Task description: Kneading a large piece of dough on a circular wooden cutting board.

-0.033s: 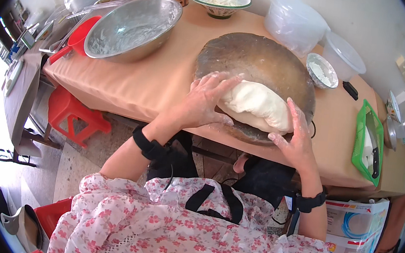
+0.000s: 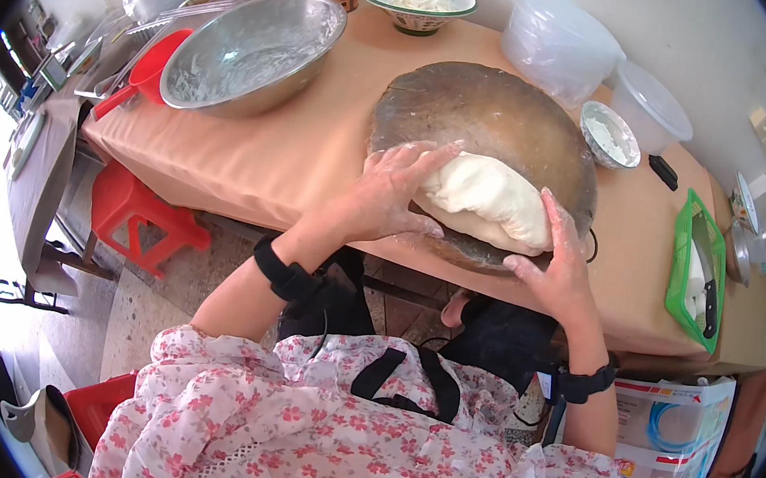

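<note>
A thick white roll of dough lies across the near half of a round, dark wooden board. My left hand cups the dough's left end, fingers over the far side and thumb at the near side. At the other end, my right hand holds the dough between its raised fingers and its thumb. Flour or dough whitens the fingers of both hands. The dough's underside is hidden.
Left of the board stands a large floury metal bowl beside a red dipper. Behind are a bowl of white shreds and plastic tubs. To the right are a small bowl of white powder and a green basket holding a knife.
My right thumb has shifted very slightly left along the dough's near edge. The dough and my left hand look the same.
</note>
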